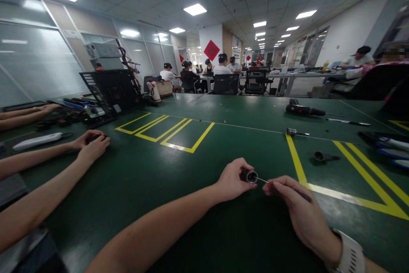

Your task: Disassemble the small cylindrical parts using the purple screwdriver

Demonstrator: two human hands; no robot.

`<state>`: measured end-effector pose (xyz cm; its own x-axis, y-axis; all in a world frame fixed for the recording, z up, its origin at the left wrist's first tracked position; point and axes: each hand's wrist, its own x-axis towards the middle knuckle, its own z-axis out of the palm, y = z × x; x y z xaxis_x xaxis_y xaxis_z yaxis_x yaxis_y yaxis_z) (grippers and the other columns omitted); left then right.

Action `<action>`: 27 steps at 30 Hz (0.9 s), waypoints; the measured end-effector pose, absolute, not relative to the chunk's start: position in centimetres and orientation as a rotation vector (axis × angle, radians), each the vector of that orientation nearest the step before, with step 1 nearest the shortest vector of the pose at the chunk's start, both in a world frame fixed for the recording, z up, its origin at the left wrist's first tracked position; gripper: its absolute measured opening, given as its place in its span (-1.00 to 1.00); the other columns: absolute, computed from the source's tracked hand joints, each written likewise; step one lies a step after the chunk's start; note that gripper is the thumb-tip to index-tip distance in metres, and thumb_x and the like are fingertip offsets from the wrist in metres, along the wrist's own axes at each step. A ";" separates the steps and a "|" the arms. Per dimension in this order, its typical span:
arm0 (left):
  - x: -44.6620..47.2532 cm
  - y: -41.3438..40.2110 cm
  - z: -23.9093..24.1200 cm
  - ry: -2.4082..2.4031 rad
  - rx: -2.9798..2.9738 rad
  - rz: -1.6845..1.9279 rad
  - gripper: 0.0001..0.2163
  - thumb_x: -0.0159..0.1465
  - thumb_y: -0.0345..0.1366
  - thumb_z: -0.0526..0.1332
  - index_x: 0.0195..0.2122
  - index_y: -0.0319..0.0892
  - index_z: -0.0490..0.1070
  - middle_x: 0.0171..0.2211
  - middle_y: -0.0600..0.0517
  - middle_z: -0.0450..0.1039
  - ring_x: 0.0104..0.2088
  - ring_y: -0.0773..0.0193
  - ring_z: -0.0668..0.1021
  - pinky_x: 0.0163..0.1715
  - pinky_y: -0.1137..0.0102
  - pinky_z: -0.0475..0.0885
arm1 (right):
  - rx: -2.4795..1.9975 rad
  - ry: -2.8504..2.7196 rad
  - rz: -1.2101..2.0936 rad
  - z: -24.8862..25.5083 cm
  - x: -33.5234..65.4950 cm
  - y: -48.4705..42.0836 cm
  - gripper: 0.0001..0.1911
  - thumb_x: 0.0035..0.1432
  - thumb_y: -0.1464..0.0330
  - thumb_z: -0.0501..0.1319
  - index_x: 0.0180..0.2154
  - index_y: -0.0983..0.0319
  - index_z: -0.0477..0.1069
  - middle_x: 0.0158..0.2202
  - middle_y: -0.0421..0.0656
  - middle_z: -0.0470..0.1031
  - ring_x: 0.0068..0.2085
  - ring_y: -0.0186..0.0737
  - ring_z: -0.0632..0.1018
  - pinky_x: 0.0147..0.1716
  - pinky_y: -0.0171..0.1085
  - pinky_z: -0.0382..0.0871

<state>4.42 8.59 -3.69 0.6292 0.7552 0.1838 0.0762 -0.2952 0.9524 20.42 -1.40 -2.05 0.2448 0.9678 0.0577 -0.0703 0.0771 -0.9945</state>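
Note:
My left hand (pixel 232 181) is closed around a small dark cylindrical part (pixel 250 175) with a metal ring at its end, held just above the green table (pixel 179 170). My right hand (pixel 295 205) pinches a thin metal tool (pixel 262 180), its tip entering the part's opening. A white band sits on my right wrist.
A co-worker's two hands (pixel 91 142) rest together on the table at the left, near a white tool (pixel 38 140). A black computer case (pixel 110 92) stands behind. A black power screwdriver (pixel 303 110), a small bit holder (pixel 295 132), a dark cone-shaped part (pixel 322 156) and pliers (pixel 388 145) lie to the right. Yellow lines mark the table.

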 end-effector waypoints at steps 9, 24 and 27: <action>4.3 8.9 -4.4 0.676 1.834 0.792 -0.58 -0.02 -0.35 0.39 -0.16 -0.20 0.28 -0.20 -0.05 0.41 -0.21 0.16 0.52 -0.28 0.26 0.44 | -1.347 -1.199 0.837 -1.7 20.2 -2.2 -0.76 0.08 0.18 0.18 -0.43 0.20 0.49 -0.44 -0.15 0.53 -0.33 -0.11 0.53 -0.34 -0.19 0.38; 4.3 8.9 -4.5 0.697 1.889 0.800 -0.58 -0.03 -0.34 0.40 -0.18 -0.19 0.28 -0.19 -0.03 0.39 -0.24 0.20 0.51 -0.29 0.30 0.41 | -1.182 -0.952 1.059 -2.1 20.3 -1.4 -0.81 0.00 0.23 0.24 -0.48 0.21 0.50 -0.46 -0.15 0.53 -0.33 -0.13 0.51 -0.24 -0.17 0.34; 4.3 8.9 -4.5 0.693 1.877 0.804 -0.58 -0.03 -0.34 0.40 -0.16 -0.19 0.28 -0.20 -0.02 0.40 -0.24 0.20 0.51 -0.29 0.30 0.41 | -1.181 -0.937 1.053 -1.9 20.3 -1.4 -0.80 -0.01 0.21 0.23 -0.49 0.21 0.49 -0.46 -0.14 0.53 -0.33 -0.12 0.51 -0.26 -0.16 0.34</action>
<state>4.34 8.91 -4.51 0.6237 0.7451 0.2364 0.1235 -0.3926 0.9114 20.25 -1.39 -1.89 0.2567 0.9661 0.0264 -0.1379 0.0637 -0.9884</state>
